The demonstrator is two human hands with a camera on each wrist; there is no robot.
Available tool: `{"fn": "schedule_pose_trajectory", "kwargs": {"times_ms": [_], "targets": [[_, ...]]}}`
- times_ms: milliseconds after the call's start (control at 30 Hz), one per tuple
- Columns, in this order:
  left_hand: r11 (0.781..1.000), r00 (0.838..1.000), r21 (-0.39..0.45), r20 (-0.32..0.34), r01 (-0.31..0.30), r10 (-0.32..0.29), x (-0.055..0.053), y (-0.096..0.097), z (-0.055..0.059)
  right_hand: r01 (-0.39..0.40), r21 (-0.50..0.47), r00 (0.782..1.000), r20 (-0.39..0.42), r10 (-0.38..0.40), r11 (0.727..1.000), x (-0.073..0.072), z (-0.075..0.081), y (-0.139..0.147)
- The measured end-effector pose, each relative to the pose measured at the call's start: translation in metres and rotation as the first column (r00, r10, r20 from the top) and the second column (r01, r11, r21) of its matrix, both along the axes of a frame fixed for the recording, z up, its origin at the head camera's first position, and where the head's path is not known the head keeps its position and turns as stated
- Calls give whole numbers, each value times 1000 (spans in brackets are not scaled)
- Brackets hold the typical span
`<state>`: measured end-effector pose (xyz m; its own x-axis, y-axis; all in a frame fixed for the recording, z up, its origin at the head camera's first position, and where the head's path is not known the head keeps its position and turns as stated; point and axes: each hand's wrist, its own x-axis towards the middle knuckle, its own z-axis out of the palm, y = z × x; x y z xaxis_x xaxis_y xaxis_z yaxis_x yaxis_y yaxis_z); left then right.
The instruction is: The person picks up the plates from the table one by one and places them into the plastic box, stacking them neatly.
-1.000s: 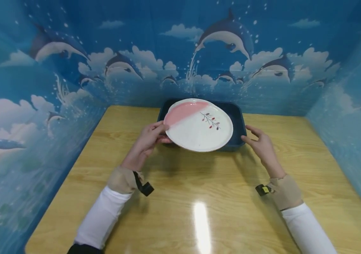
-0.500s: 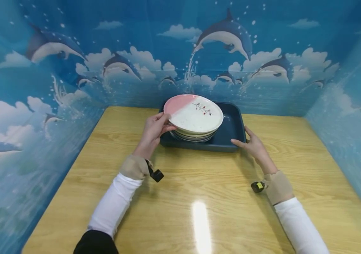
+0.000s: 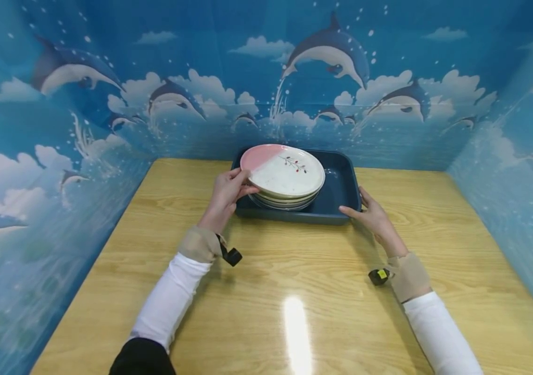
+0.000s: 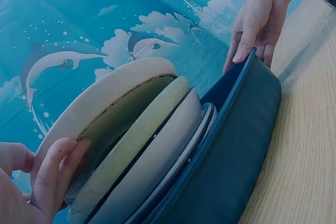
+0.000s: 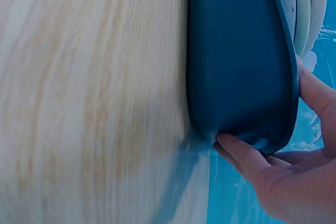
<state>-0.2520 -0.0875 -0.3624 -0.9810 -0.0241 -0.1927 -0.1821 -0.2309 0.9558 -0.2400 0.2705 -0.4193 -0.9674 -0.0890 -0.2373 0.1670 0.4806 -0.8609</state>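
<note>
A pink and white plate with a red-berry twig (image 3: 290, 172) tops a stack of several plates (image 4: 152, 150) in a dark blue rectangular tub (image 3: 337, 200). My left hand (image 3: 229, 192) pinches this top plate at its left rim, thumb above and fingers beneath. In the left wrist view the plate's near side is tilted up from the plate under it, leaving a wedge-shaped gap. My right hand (image 3: 375, 213) grips the tub at its front right corner. Thumb on the rim and fingers against the outer wall show in the right wrist view.
The tub stands on a wood-grain table (image 3: 341, 302) near its back edge. A blue curtain with dolphins (image 3: 257, 67) surrounds the back and sides. The stack fills the tub's left part; its dark floor shows on the right.
The plate in my left hand has moved left, away from me and down onto the stack, uncovering the tub's right part. My right hand has closed on the tub's corner.
</note>
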Motion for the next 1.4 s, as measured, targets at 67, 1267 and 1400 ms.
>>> {"fn": "schedule_pose_trajectory", "kwargs": {"times_ms": [67, 1267, 1400], "targets": [[1000, 1000, 12, 6, 2, -2, -1, 1, -1, 5, -16, 1000, 1, -4, 1000, 1, -1, 0], [932, 988, -350, -81, 92, -128, -11, -1, -11, 35, -74, 999, 13, -34, 997, 7, -2, 2], [933, 990, -347, -70, 90, -121, -11, -1, -11, 36, -90, 999, 0, -37, 995, 6, -4, 3]]}}
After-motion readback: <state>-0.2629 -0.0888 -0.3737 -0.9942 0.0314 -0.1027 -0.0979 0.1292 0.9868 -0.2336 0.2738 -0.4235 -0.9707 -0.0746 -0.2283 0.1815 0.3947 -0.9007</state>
